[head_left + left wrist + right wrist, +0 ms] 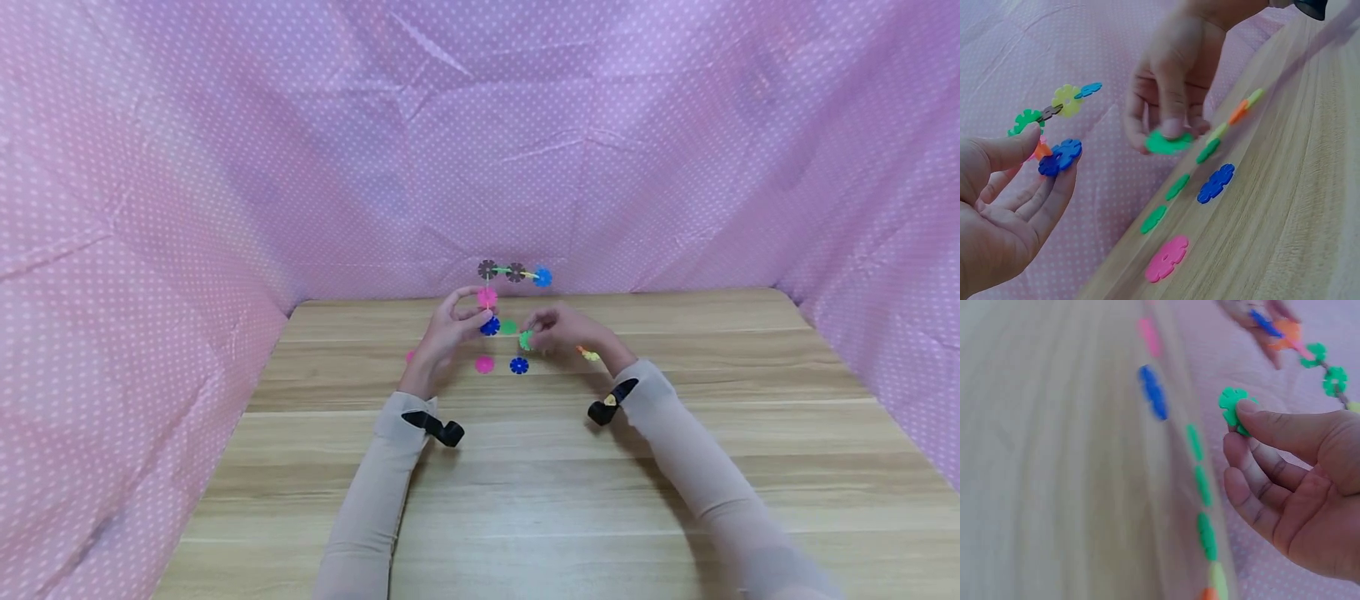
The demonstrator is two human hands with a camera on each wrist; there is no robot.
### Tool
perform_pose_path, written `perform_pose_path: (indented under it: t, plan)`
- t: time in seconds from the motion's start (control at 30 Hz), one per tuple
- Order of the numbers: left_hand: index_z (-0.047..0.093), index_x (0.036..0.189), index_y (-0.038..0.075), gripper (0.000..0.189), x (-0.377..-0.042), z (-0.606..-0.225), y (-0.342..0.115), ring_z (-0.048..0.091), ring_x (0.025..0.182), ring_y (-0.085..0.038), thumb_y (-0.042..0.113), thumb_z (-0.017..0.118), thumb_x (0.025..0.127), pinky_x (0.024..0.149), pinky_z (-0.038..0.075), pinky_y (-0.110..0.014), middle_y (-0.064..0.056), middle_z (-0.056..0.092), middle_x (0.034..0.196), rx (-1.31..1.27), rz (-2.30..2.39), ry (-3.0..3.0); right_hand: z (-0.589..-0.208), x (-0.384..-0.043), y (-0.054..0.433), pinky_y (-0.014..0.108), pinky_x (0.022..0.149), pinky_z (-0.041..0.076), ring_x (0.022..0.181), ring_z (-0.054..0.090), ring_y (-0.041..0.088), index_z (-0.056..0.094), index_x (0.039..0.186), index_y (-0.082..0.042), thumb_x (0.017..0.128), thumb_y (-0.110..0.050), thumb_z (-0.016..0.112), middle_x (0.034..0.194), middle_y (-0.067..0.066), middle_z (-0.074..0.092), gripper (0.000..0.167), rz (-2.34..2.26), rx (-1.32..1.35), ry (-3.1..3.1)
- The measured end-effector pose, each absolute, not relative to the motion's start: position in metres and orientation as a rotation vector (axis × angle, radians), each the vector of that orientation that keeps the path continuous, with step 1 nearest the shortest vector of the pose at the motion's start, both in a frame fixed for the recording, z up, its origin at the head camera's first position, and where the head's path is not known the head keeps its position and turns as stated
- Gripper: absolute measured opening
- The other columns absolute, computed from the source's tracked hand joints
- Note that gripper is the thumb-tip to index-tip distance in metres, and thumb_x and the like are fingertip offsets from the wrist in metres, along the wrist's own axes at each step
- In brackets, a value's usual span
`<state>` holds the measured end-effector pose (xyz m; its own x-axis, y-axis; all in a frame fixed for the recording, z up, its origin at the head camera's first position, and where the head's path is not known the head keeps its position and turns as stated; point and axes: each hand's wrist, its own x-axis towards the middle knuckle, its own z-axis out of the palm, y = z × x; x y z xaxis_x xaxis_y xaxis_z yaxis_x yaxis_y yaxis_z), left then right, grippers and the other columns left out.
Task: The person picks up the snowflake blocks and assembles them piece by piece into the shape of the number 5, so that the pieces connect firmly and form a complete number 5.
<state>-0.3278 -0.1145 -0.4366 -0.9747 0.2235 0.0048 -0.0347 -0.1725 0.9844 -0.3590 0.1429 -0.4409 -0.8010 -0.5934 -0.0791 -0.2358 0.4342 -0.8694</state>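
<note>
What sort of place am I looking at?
Probably a small staged workspace, perhaps a recording booth: a wood-grain table, pink polka-dot cloth hung behind and beside it, and black wrist-worn devices.

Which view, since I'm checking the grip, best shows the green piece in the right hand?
The right wrist view: the green piece faces the camera, several notches clear, pinched in the right hand. The head view shows it tiny; the left wrist view, foreshortened.

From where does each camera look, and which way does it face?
Head: on the head, facing forward and down over the table; left hand, right hand and sleeves show.
Left wrist: worn there, faces the linked discs; both hands show.
Right wrist: worn there, faces the pinched green disc; both hands show.
Wrist views share a loose pink disc.
</note>
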Motion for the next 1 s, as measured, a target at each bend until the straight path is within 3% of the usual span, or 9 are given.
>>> perform_pose_path:
  t: [0.07,0.17,0.27,0.37,0.5,0.63,1.0]
  plan:
    - [0.053,0.14,0.01,0.047,-0.327,-0.437,-0.113,0.073,0.089,-0.011,0.0,0.066,0.096,0.088,0.063,-0.033,-0.007,0.076,0.105,0.216,2.284,1.901,-0.438,-0.36,0.143,0.037,0.078,0.059,0.084,0.068,0.031,0.069,0.116,0.004,0.092,-0.005,0.074,0.096,0.017,0.072,0.027,-1.415,-0.694,2.305]
    - [0.053,0.137,0.01,0.045,-0.327,-0.437,-0.111,0.074,0.088,-0.013,-0.001,0.067,0.095,0.093,0.061,-0.042,-0.01,0.077,0.106,0.217,2.295,1.891,-0.434,-0.358,0.143,0.045,0.081,0.061,0.083,0.069,0.03,0.067,0.118,0.007,0.092,-0.006,0.074,0.094,0.014,0.072,0.03,-1.524,-0.684,2.305]
    - [0.053,0.136,0.012,0.045,-0.327,-0.438,-0.11,0.074,0.086,-0.013,0.0,0.067,0.095,0.098,0.058,-0.051,-0.022,0.072,0.118,0.215,2.282,1.89,-0.432,-0.355,0.141,0.052,0.083,0.06,0.083,0.068,0.025,0.068,0.116,0.004,0.093,-0.009,0.075,0.092,0.008,0.071,0.028,-1.575,-0.665,2.317]
    - [0.051,0.136,0.012,0.045,-0.326,-0.438,-0.11,0.073,0.086,-0.012,0.001,0.066,0.096,0.101,0.056,-0.054,-0.029,0.064,0.129,0.227,2.273,1.879,-0.431,-0.353,0.139,0.056,0.082,0.059,0.084,0.067,0.031,0.07,0.111,0.0,0.093,-0.012,0.076,0.092,0.005,0.071,0.023,-1.62,-0.648,2.312]
    - [0.048,0.138,0.012,0.045,-0.325,-0.438,-0.108,0.071,0.089,-0.012,0.0,0.064,0.097,0.106,0.051,-0.058,-0.019,0.061,0.122,0.234,2.279,1.844,-0.43,-0.351,0.135,0.048,0.079,0.061,0.086,0.066,0.036,0.07,0.108,0.001,0.092,-0.01,0.076,0.091,0.005,0.07,0.02,-1.682,-0.658,2.296]
    - [0.047,0.136,0.013,0.043,-0.325,-0.44,-0.107,0.069,0.089,-0.013,0.0,0.063,0.098,0.109,0.049,-0.058,-0.006,0.06,0.114,0.216,2.285,1.823,-0.431,-0.35,0.131,0.037,0.077,0.063,0.086,0.068,0.031,0.069,0.107,0.006,0.091,-0.004,0.075,0.089,0.004,0.07,0.02,-1.742,-0.699,2.283]
    - [0.044,0.136,0.014,0.043,-0.325,-0.44,-0.106,0.069,0.09,-0.012,0.004,0.063,0.099,0.089,0.061,-0.031,-0.01,0.06,0.12,0.184,2.274,1.848,-0.43,-0.347,0.122,0.022,0.071,0.059,0.081,0.065,0.01,0.069,0.105,0.008,0.091,0.001,0.073,0.091,0.006,0.072,0.016,-1.779,-0.746,2.311]
